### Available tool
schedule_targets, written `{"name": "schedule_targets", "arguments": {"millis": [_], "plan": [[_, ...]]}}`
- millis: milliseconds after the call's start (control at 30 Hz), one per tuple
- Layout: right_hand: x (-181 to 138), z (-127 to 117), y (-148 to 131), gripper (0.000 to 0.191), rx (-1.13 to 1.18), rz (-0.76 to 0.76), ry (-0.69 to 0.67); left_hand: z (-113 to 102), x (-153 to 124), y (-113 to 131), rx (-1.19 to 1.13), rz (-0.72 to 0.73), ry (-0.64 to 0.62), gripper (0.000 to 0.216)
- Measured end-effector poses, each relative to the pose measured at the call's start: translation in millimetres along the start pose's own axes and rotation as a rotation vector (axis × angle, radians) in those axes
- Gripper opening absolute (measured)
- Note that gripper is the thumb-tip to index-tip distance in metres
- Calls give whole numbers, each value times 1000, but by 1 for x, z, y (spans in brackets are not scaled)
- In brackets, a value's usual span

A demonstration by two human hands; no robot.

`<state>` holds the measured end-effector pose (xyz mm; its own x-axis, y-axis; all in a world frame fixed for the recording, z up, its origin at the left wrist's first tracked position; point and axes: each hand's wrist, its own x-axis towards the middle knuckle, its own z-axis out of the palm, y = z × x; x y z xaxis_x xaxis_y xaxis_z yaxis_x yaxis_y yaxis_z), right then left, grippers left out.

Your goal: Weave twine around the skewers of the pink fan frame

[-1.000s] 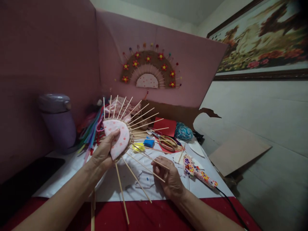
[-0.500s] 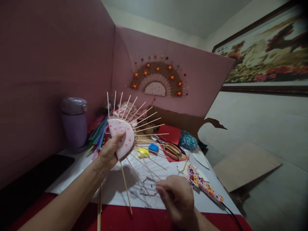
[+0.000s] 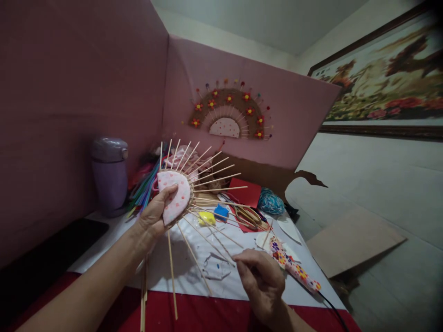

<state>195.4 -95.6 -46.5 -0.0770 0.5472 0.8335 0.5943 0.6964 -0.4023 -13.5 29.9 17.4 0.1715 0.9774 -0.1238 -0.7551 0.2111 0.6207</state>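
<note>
At the bottom of the frame, a red cloth [image 3: 228, 318] is lying under the white sheet [image 3: 98, 242]. At lower right, the right hand [image 3: 261, 281] is bringing thumb and forefinger together, apparently pinching a thin cord [image 3: 221, 243] that is running up and leftward between the sticks; its far end is too fine to trace surely.

Left of centre, the left hand [image 3: 154, 214] is clamping the half-round dotted piece [image 3: 180, 203], the thumb pressing on its face and the other fingers hiding behind. Thin sticks [image 3: 221, 189] are fanning out from its curved edge, tilting over the sheet. For good work here, the left grip should be staying firm on the padded face and off the sticks, while the right hand should be drawing the cord evenly, close to the curved edge, without snagging stick tips or bending them out of their spacing.

At right, a flowered tool [image 3: 292, 265] with a black cable is resting on the sheet. Beyond, yellow [image 3: 206, 218] and blue packets [image 3: 221, 212] are lying near the scissors [image 3: 247, 216]. At upper centre, a flowered half-round decoration [image 3: 224, 127] is hanging against the pink panel [image 3: 290, 106].
</note>
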Motion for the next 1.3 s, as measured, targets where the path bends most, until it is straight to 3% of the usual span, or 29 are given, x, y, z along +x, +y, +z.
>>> {"name": "schedule_targets", "arguments": {"millis": [100,200,333,500,600,933,1300], "plan": [[-2,3,2,8,40,122,46,-4,2,2,-4,-38,-49,12],[-2,7,4,9,20,121,8,-9,4,5,-6,-94,-94,12],[-1,13,2,18,-43,17,-173,-9,1,2,-42,-174,-142,14],[-3,22,-1,29,-69,-146,-458,11,-19,-15,-104,-223,-133,16],[-5,28,-1,29,-49,-192,-544,21,-29,-24,-182,-222,-116,18],[-1,39,-12,24,4,-283,-547,29,-44,-35,-136,-292,-64,21],[2,35,-3,23,-194,-41,-577,22,-39,-41,-66,-275,-181,23]]}}
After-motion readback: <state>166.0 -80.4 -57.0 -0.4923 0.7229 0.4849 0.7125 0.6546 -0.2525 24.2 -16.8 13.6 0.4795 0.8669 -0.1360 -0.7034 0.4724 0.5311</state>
